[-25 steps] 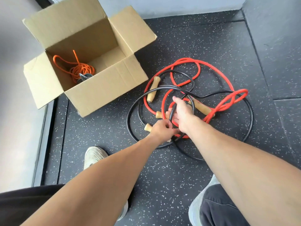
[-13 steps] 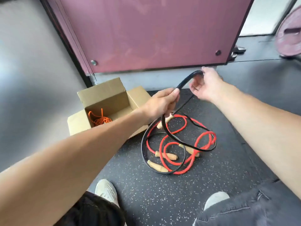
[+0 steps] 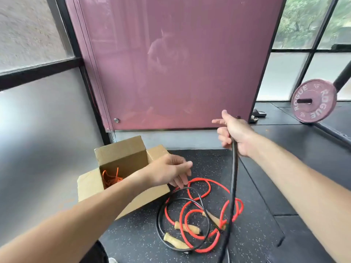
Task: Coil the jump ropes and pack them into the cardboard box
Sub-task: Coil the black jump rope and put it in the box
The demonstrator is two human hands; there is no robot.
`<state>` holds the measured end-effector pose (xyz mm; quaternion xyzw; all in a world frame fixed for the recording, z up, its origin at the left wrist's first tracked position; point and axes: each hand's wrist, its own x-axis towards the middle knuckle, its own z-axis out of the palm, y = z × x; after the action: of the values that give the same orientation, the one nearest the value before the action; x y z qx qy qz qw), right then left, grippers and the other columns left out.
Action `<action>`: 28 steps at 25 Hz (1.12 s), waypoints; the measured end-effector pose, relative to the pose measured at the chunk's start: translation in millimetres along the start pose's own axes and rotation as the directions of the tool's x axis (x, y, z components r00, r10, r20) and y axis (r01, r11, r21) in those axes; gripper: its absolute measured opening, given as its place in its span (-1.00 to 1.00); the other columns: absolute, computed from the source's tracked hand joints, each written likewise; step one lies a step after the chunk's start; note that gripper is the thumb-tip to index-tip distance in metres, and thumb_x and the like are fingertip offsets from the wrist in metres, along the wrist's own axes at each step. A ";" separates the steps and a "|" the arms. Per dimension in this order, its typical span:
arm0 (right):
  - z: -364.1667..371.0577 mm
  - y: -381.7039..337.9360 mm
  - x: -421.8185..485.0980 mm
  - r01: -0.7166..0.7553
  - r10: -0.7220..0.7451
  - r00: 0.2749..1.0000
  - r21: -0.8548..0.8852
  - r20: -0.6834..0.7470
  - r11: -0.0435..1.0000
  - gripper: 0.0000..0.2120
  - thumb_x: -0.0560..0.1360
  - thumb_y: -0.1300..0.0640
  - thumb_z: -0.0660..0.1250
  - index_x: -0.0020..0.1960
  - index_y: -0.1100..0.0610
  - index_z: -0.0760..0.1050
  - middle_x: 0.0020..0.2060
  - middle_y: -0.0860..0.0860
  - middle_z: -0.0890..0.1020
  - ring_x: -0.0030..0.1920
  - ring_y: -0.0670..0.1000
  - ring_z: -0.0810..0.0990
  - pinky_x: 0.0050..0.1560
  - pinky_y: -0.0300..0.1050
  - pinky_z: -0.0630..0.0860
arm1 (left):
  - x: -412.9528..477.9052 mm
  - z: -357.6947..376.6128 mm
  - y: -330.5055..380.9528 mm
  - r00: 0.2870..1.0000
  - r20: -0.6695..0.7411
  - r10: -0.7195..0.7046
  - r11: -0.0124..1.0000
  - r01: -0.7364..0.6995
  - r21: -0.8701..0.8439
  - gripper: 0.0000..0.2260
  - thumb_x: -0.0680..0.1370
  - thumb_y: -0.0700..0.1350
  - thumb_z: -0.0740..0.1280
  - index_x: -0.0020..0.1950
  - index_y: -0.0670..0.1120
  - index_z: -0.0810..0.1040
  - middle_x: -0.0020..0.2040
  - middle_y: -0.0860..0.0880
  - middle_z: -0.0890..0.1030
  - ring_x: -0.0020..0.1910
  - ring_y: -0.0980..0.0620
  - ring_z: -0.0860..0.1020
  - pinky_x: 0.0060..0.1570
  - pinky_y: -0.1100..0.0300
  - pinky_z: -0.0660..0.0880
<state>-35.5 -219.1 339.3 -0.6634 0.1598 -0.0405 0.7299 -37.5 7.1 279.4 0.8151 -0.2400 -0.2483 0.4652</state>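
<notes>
My right hand [image 3: 234, 132] is raised and grips a thick black jump rope [image 3: 234, 175], which hangs straight down to the floor. Its thinner loops circle around a red jump rope [image 3: 190, 220] lying tangled on the dark mat, with wooden handles [image 3: 176, 242] among them. My left hand [image 3: 171, 172] hovers lower, fingers loosely spread, fingertips just above the top of a black loop; it holds nothing I can make out. The open cardboard box [image 3: 121, 155] stands to the left with a coiled orange rope [image 3: 112, 179] inside.
A maroon panel [image 3: 171, 63] rises right behind the box. A Rogue weight plate [image 3: 313, 101] on a bar stands at the right, with sandals [image 3: 258, 113] near the panel's corner. A frosted wall closes off the left side.
My left hand has let go of the black rope and dropped toward the floor loops. My right hand moved right with the rope, pulling it straight. My view tilted up.
</notes>
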 end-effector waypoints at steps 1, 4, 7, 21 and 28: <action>1.3 16.6 -2.7 0.006 0.000 0.997 -0.079 0.079 0.997 -0.51 0.68 -0.21 0.05 0.15 0.18 0.52 -0.59 -0.06 0.22 -0.65 -0.07 0.17 -0.55 -0.26 0.27 | 6.9 6.0 -14.0 0.996 -0.091 0.002 1.000 0.000 0.027 -0.75 0.65 0.02 0.27 -0.11 -0.11 0.55 -0.25 -0.07 0.66 -0.26 -0.03 0.63 -0.19 0.14 0.56; 2.2 57.8 -14.8 0.039 0.127 0.938 -0.462 0.322 0.886 -0.49 0.69 -0.18 0.01 0.14 0.16 0.58 -0.60 -0.01 0.21 -0.64 -0.04 0.20 -0.49 -0.20 0.36 | 22.6 -9.2 -43.4 0.942 -0.329 0.068 0.974 0.009 0.227 -0.71 0.51 0.06 0.45 0.15 0.01 0.50 0.00 -0.02 0.61 -0.06 0.06 0.59 0.02 0.10 0.55; 6.2 72.0 -11.5 0.224 0.088 0.890 -0.599 0.446 0.769 -0.57 0.70 -0.08 0.10 0.05 0.20 0.62 -0.61 -0.04 0.23 -0.61 -0.06 0.22 -0.43 -0.19 0.38 | 29.0 -41.3 -52.9 0.944 -0.282 0.174 0.901 -0.037 0.432 -0.49 0.42 0.15 0.52 0.30 0.10 0.46 0.16 0.08 0.52 0.17 0.10 0.48 0.20 0.18 0.41; 40.7 86.0 58.2 0.244 -0.495 0.862 -0.771 -0.105 0.589 -0.72 0.61 0.27 0.11 0.21 0.12 0.51 0.08 0.11 0.62 0.14 0.15 0.54 0.04 -0.14 0.37 | 49.4 -21.6 -52.3 0.998 -0.046 0.042 0.992 -0.047 -0.116 -0.50 0.68 0.11 0.13 -0.33 -0.21 0.32 -0.50 -0.05 0.33 -0.52 0.00 0.42 -0.09 -0.15 0.57; 32.4 81.0 12.0 0.389 -0.471 0.877 -0.715 0.095 0.581 -0.92 0.34 0.10 0.36 -0.32 0.04 0.50 -0.45 -0.11 0.48 -0.34 -0.05 0.43 -0.29 -0.17 0.36 | 48.9 9.2 -14.0 0.997 0.007 0.078 0.918 -0.069 -0.390 -0.64 0.64 0.14 0.15 -0.25 -0.06 0.33 -0.48 -0.02 0.33 -0.52 -0.03 0.33 -0.29 0.07 0.46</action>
<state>-27.2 -182.0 259.9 -0.9088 0.0353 -0.1859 0.3719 -3.7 -22.9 254.2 0.6940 -0.2216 -0.2824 0.6241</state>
